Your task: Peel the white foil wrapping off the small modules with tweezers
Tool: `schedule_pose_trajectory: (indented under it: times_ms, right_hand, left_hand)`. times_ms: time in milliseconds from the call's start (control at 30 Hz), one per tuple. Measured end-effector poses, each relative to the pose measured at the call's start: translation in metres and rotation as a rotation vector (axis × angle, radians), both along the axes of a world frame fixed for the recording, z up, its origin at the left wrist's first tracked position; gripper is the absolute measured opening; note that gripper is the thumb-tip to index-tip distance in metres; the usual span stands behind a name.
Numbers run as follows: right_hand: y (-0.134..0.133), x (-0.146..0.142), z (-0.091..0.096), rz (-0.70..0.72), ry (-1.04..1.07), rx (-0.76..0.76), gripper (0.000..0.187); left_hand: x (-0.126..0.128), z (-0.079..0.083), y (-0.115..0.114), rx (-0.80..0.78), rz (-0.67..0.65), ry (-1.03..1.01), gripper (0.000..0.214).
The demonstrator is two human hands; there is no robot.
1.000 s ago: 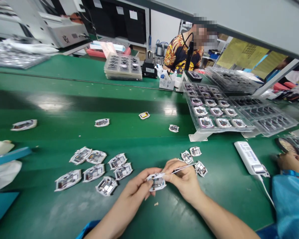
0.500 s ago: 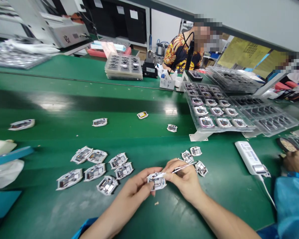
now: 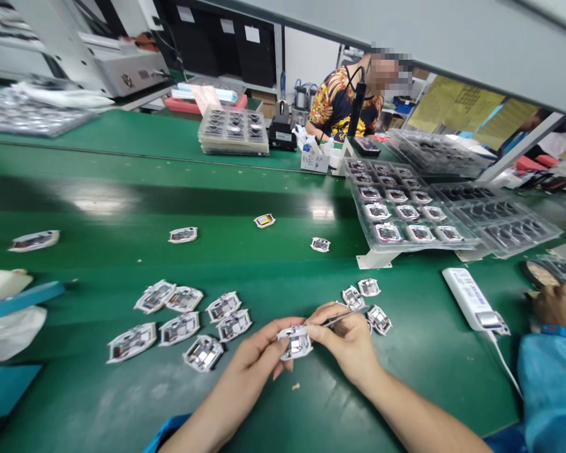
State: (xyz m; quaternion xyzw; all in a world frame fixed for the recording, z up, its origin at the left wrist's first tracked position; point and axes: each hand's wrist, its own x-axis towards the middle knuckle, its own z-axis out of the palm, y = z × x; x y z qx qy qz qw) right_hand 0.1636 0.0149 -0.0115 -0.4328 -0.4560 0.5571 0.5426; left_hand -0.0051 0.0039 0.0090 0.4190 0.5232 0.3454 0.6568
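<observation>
a green assembly bench (image 3: pixel 122 207) runs across the view. toward the right, clear plastic trays (image 3: pixel 405 211) of small modules rest on a white stand (image 3: pixel 372 260), and a stack of trays (image 3: pixel 233 132) sits farther off to the left. a white power supply (image 3: pixel 471 299) lies near right, its cable (image 3: pixel 504 362) trailing toward the near edge. far off, a co-worker (image 3: pixel 344 104) in a patterned shirt is behind a small box of bottles (image 3: pixel 314 162), and a pale machine (image 3: pixel 89 56) stands far left.
</observation>
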Motion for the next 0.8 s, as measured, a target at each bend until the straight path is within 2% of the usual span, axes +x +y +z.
schedule_pose_trajectory:
  times_ms: [133,267,400,633,800]
  right_hand:
    - [0.0003,0.0025,0.0022,-0.077,-0.036,0.018,0.015]
    - [0.0001,0.0031,0.0046,-0.106,-0.076,0.115,0.01]
    - [-0.0014,0.0015,0.0036,-0.062,-0.105,0.127,0.007]
    - [-0.0025,-0.0013,0.0015,-0.022,-0.042,0.031,0.007]
    - [-0.0041,-0.0002,0.0026,0.013,-0.068,0.116,0.006]
  left_hand:
    - [0.0019,0.0023,0.0013,-0.056,0.094,-0.143,0.035]
    - [0.0037,0.0074,0.0022,-0.109,0.158,-0.219,0.033]
    - [0.0057,0.007,-0.0011,-0.069,0.145,-0.149,0.033]
    - [0.0077,0.0058,-0.0028,-0.025,0.088,-0.078,0.032]
    - [0.0061,0.003,-0.0004,-0.053,0.092,-0.086,0.033]
